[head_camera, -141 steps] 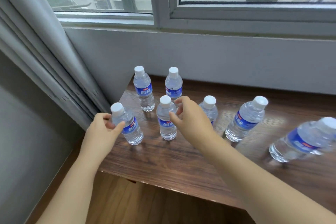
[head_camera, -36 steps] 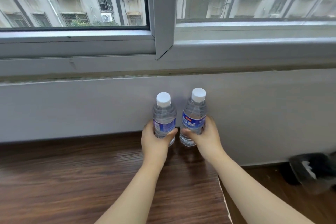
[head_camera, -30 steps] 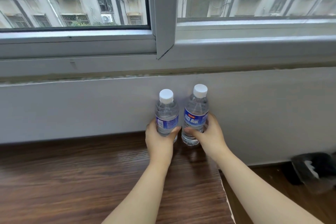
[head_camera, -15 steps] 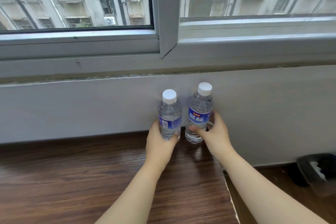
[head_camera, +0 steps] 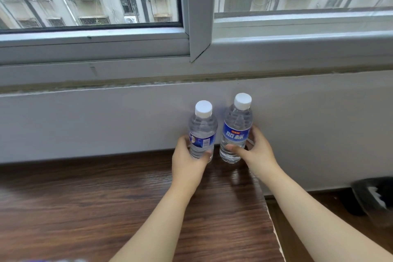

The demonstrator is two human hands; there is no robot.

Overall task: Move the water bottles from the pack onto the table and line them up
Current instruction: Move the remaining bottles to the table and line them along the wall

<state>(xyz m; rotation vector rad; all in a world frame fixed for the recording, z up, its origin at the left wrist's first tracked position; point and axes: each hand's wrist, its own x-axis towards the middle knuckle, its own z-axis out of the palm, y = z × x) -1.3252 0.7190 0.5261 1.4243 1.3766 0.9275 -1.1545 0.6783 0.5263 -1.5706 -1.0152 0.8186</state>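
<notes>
Two clear water bottles with white caps and blue labels stand upright side by side at the back right of the dark wooden table (head_camera: pixel 85 208), close to the wall. My left hand (head_camera: pixel 188 164) grips the left bottle (head_camera: pixel 203 132) round its lower half. My right hand (head_camera: pixel 255 153) grips the right bottle (head_camera: pixel 237 127) from its right side, thumb across the front. The pack and the other bottles are out of view.
The grey wall (head_camera: pixel 85 121) and window frame (head_camera: pixel 200 27) rise right behind the bottles. The table's right edge (head_camera: pixel 274 229) runs just right of the bottles, with floor beyond. A dark object (head_camera: pixel 374 198) lies on the floor at the right.
Since 4.7 s ago both hands have carried two bottles from the group to the table's right end. Over the last second the bottles have settled near the wall; both hands still hold them.
</notes>
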